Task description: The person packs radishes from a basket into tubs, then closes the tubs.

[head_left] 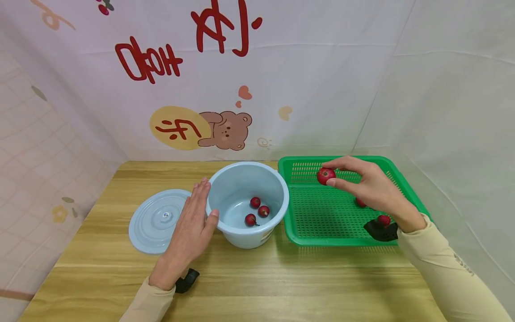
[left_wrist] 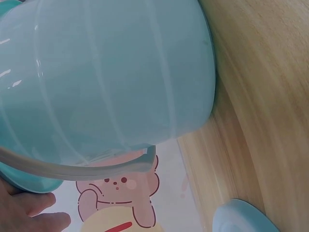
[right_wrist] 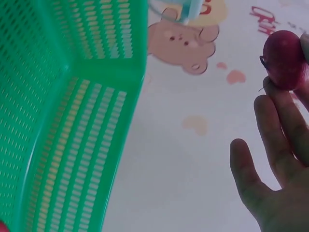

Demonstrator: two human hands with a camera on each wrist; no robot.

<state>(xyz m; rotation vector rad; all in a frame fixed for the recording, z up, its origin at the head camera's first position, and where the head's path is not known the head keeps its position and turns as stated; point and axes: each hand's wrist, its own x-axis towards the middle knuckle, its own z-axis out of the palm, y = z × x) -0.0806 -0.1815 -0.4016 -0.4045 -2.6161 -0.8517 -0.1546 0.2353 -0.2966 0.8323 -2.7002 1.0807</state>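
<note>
Pinches a red fruit between thumb and fingertips of the right hand, above the green basket, probably for a light hold on something small and round. Sets the left hand, fingers straight, at the left rim of the light-blue bucket, perhaps for steadiness, contact hard to confirm. Shows three loose fruits inside, left of the pinch, and the lid flat beside the left hand, likely off to bare the opening. Beyond both hands, shows sideways red characters on the backdrop, one resembling 乐.
</note>
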